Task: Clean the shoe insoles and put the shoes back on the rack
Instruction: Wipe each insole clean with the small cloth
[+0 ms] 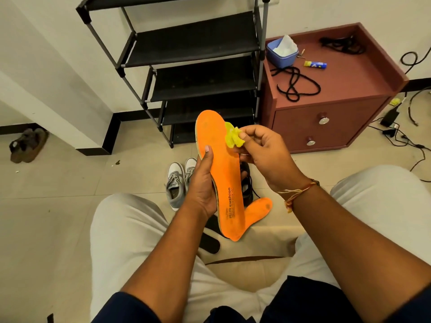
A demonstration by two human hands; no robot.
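Blue tub (281,55) on the maroon cabinet (345,75) holds crumpled white paper (285,45). Left hand (203,185) grips the orange insole (217,145) around its middle, thumb laid flat on the top face, toe end tilted up toward the black rack (198,40). Right hand (263,152) pinches a wadded yellow cloth (234,137) against the insole's right edge near the forefoot. Insole face looks dull and smudged, "AIR cushion" printed at the heel. Second orange insole (258,210) lies behind the heel. Grey sneakers (178,180) sit on the floor by the rack.
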